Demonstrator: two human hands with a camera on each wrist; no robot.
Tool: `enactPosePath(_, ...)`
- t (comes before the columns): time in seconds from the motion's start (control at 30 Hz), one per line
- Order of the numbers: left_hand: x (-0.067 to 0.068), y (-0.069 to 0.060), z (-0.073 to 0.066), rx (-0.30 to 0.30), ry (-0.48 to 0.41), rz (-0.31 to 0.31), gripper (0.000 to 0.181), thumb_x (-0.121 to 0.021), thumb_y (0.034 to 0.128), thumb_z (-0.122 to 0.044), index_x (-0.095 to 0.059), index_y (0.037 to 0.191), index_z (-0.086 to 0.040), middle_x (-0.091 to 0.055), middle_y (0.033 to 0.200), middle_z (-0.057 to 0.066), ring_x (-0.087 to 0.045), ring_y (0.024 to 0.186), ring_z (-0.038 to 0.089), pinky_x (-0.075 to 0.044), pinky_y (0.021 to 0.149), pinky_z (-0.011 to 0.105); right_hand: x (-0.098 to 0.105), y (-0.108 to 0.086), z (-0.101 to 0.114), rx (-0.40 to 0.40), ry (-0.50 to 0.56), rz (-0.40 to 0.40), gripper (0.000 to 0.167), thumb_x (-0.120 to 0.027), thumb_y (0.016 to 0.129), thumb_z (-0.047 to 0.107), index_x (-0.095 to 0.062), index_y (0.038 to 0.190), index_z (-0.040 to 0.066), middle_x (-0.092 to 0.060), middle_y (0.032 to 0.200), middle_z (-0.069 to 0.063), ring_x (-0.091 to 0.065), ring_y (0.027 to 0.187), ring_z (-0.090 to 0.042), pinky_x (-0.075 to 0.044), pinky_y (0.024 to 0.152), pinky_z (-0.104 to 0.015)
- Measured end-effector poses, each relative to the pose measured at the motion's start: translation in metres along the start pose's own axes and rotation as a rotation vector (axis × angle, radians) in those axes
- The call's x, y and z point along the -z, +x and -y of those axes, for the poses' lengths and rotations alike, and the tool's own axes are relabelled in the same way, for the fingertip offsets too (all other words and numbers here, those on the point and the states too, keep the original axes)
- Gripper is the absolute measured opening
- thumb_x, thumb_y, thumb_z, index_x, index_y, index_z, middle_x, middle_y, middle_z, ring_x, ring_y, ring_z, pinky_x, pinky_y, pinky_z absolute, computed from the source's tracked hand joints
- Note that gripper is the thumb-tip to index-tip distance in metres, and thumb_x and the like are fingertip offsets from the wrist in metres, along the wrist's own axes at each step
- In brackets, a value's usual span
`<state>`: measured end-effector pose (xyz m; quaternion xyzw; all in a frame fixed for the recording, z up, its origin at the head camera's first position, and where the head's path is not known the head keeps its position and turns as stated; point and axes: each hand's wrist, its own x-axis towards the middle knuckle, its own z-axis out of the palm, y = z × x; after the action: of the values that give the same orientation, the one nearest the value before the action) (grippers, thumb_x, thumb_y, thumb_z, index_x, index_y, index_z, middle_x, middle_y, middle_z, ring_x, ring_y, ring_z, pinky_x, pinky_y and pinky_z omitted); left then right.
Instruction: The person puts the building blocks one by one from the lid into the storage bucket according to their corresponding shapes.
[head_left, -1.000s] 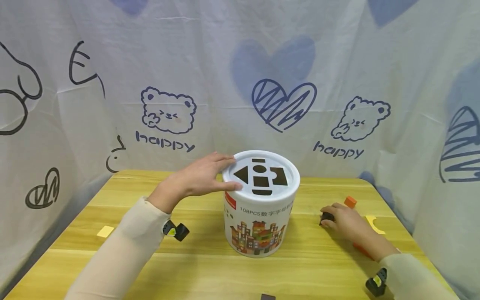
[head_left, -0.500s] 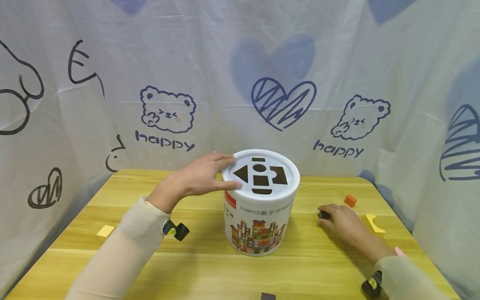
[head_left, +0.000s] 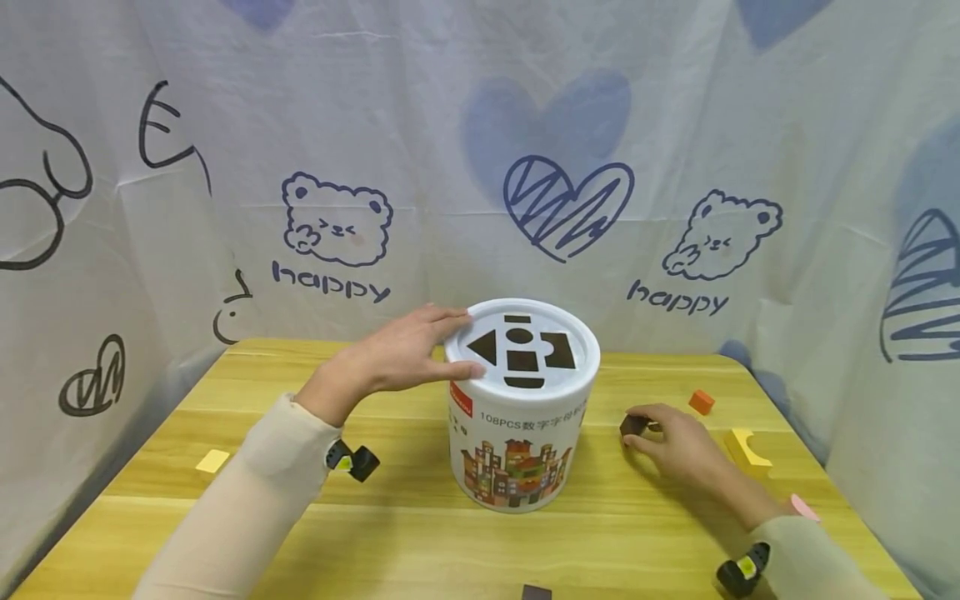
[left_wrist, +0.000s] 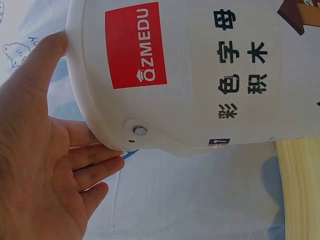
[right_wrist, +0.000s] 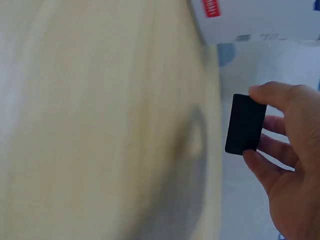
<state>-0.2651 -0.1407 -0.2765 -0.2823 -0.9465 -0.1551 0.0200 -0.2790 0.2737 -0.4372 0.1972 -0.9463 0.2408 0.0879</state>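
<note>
The white cylindrical bucket (head_left: 517,421) reads "QZMEDU" and "108PCS"; the left hand (head_left: 401,348), fingers spread, touches its rim (head_left: 525,396); the right hand (head_left: 678,442) pinches a dark rectangular block (right_wrist: 246,124).

We see a pale cloth (head_left: 442,108) hanging behind the wood-grained desk (head_left: 420,542). On it we make out two bear drawings (head_left: 341,221), each above the word "happy" (head_left: 330,283), with a scribbled heart (head_left: 567,208) between them. On the desk's right we find an orange block (head_left: 701,402), a yellow arch-shaped block (head_left: 742,450) and a partly hidden pink piece (head_left: 804,507); on its left, a flat yellow piece (head_left: 213,461).
</note>
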Motion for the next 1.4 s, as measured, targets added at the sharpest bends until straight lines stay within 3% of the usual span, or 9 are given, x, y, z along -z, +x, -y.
enactPosePath(0.1,0.000,0.000,0.000,0.004,0.002,0.000,0.099,-0.051,0.0800,-0.080,-0.037,0.152,-0.013,-0.032,0.156,0.007,-0.026,0.143,0.030,-0.023,0.115,0.054,0.008,0.001,0.008,0.031,0.052,-0.022,0.037,-0.074,0.089,0.026,-0.067,0.119,0.004,-0.068,0.103,0.000,-0.063,0.101,-0.025,-0.053,0.090,-0.049)
enactPosePath(0.23,0.000,0.000,0.000,0.006,0.004,-0.002,0.099,-0.051,0.0802,-0.080,-0.037,0.152,-0.013,-0.033,0.156,0.008,-0.029,0.142,0.029,-0.026,0.114,0.054,0.021,0.001,0.021,0.077,0.071,-0.048,0.041,-0.072,0.090,0.029,-0.066,0.121,0.003,-0.068,0.108,-0.005,-0.063,0.101,-0.026,-0.053,0.090,-0.050)
enactPosePath(0.4,0.000,0.000,-0.001,0.004,0.004,0.001,0.099,-0.051,0.0802,-0.080,-0.037,0.152,-0.013,-0.033,0.156,0.008,-0.028,0.143,0.030,-0.024,0.114,0.055,0.035,0.000,0.034,0.061,0.113,-0.043,0.048,-0.072,0.091,0.031,-0.062,0.127,0.001,-0.065,0.120,-0.014,-0.062,0.108,-0.034,-0.051,0.094,-0.052)
enactPosePath(0.73,-0.001,0.000,0.000,-0.007,0.006,-0.006,0.097,-0.052,0.0812,-0.078,-0.038,0.151,-0.012,-0.034,0.156,0.007,-0.030,0.142,0.029,-0.026,0.114,0.053,0.072,0.005,0.061,0.040,0.132,-0.052,0.054,-0.072,0.089,0.037,-0.061,0.130,0.004,-0.064,0.123,-0.015,-0.060,0.112,-0.038,-0.046,0.098,-0.056)
enactPosePath(0.9,0.000,0.001,0.001,-0.013,0.004,-0.005,0.098,-0.051,0.0811,-0.079,-0.037,0.151,-0.012,-0.033,0.156,0.008,-0.030,0.142,0.030,-0.026,0.114,0.054,0.093,0.011,0.074,0.091,0.142,-0.084,0.049,-0.074,0.089,0.031,-0.062,0.128,0.004,-0.063,0.122,-0.013,-0.058,0.114,-0.036,-0.044,0.099,-0.057)
enactPosePath(1.23,0.000,0.001,0.002,-0.022,0.015,-0.007,0.099,-0.049,0.0812,-0.080,-0.038,0.151,-0.011,-0.034,0.156,0.007,-0.029,0.142,0.029,-0.025,0.115,0.053,0.125,0.030,0.101,0.274,0.112,-0.131,0.042,-0.075,0.087,0.011,-0.062,0.127,0.004,-0.062,0.120,-0.011,-0.060,0.110,-0.031,-0.048,0.095,-0.047)
enactPosePath(1.4,0.000,0.001,0.001,-0.022,0.021,-0.004,0.098,-0.049,0.0811,-0.080,-0.038,0.151,-0.012,-0.033,0.156,0.006,-0.029,0.142,0.027,-0.025,0.115,0.052,0.136,0.041,0.117,0.314,0.048,-0.164,0.043,-0.077,0.087,0.016,-0.063,0.126,0.005,-0.064,0.119,-0.009,-0.061,0.110,-0.031,-0.049,0.096,-0.052)
